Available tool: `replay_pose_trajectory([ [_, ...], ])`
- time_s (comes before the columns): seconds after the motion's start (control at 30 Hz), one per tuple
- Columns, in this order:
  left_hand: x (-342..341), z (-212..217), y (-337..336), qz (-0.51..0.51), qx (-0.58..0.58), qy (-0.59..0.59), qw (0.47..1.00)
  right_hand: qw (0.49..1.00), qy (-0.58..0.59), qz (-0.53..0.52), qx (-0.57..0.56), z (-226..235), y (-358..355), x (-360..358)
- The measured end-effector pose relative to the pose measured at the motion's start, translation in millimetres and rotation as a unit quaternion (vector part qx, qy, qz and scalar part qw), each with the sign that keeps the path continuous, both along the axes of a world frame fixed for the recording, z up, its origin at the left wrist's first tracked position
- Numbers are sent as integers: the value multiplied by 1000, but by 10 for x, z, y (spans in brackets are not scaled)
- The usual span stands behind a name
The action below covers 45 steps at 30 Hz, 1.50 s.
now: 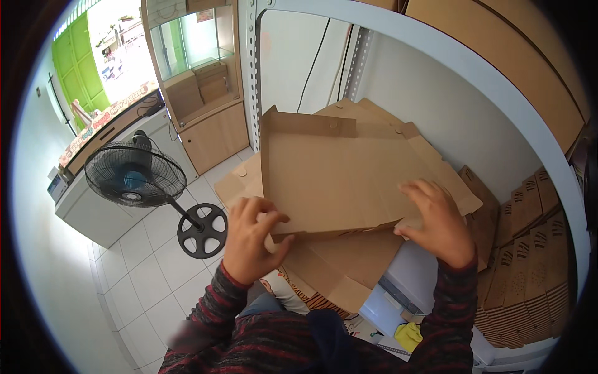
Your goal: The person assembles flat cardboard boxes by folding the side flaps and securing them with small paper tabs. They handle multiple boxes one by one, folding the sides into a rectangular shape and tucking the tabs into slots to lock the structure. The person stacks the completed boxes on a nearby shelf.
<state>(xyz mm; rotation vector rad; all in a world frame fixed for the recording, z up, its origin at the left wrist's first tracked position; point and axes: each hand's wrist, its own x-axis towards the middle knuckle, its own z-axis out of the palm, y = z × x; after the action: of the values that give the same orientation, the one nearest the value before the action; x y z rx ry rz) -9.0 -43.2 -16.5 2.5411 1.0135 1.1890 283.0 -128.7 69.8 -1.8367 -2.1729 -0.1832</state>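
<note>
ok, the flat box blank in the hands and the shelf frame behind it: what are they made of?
Box blank: looks like brown corrugated cardboard, matte and unprinted on this face, with creased flaps and a thin cut edge; left hand and right hand each grip its near edge.
Shelf frame: probably painted metal, pale grey, given the upright's rows of punched holes.

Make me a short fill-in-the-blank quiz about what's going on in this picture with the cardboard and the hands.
1. Both hands grip the near edge of a flat brown ____ box blank.
2. The left hand is nearer to the standing ____ on the floor than the right hand is.
3. The floor is covered in white ____.
4. At the right edge stand stacks of folded ____.

Missing words: cardboard; fan; tiles; boxes
</note>
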Motion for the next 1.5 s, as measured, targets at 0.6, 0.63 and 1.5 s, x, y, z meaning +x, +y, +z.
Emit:
replay_pose_trajectory([
  [0.6, 1025, -75, 179, -228, -144, 34, 962, 969, 198, 2, -150, -446, 358, 333],
  [0.63, 1036, -114, 189, -233, -163, 18, 959, 975, 176, 15, -138, -471, 363, 334],
  [1.5, 1000, -262, 141, -195, -219, -116, 949, 991, -85, 99, 25, -488, 142, -424],
])
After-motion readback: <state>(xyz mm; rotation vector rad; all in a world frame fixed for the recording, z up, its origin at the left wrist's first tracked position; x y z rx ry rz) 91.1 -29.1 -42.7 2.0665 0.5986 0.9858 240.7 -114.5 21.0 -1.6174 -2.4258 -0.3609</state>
